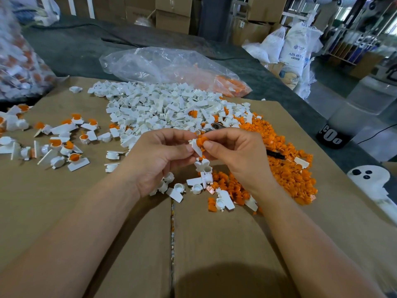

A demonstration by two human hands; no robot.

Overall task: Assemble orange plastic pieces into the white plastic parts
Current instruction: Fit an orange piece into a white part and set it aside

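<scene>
Over the middle of the cardboard, my left hand [160,160] pinches a white plastic part [196,147] by its flat tab. My right hand [234,155] pinches an orange piece [202,141] and holds it against the top of that white part. A big heap of loose white parts [163,106] lies behind my hands. Loose orange pieces [285,168] are piled to the right and below my right hand. Several white parts with orange pieces in them [64,145] lie scattered at the left.
The work surface is flattened cardboard [129,244] on a dark table. A clear plastic bag [171,67] with orange pieces lies behind the white heap; another filled bag [19,61] stands far left. A black marker [276,154] lies in the orange pile. Boxes and sacks stand beyond.
</scene>
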